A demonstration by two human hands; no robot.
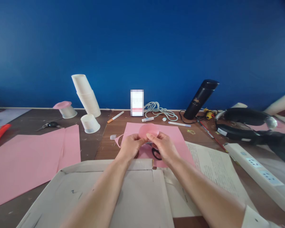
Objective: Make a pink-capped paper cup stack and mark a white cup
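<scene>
Between my two hands is a round piece of pink paper (149,129), pinched along its near edge. My left hand (131,146) grips it from the left, fingers closed. Opposite it, my right hand (163,145) has its thumb pressed on the paper. Beneath them lies a larger pink sheet (178,139). Scissors with black handles (156,154) rest on that sheet, partly hidden under my right hand. A thin curved pink scrap (118,140) lies just left of my left hand.
A paper cup (90,124), stacked cups (86,96) and a pink-topped cup (66,110) stand left. A phone (137,103), cord (159,110) and markers (115,117) lie ahead. Right are a black flask (200,99), headphones (242,126) and a power strip (256,171). A cardboard box (142,196) sits below my forearms.
</scene>
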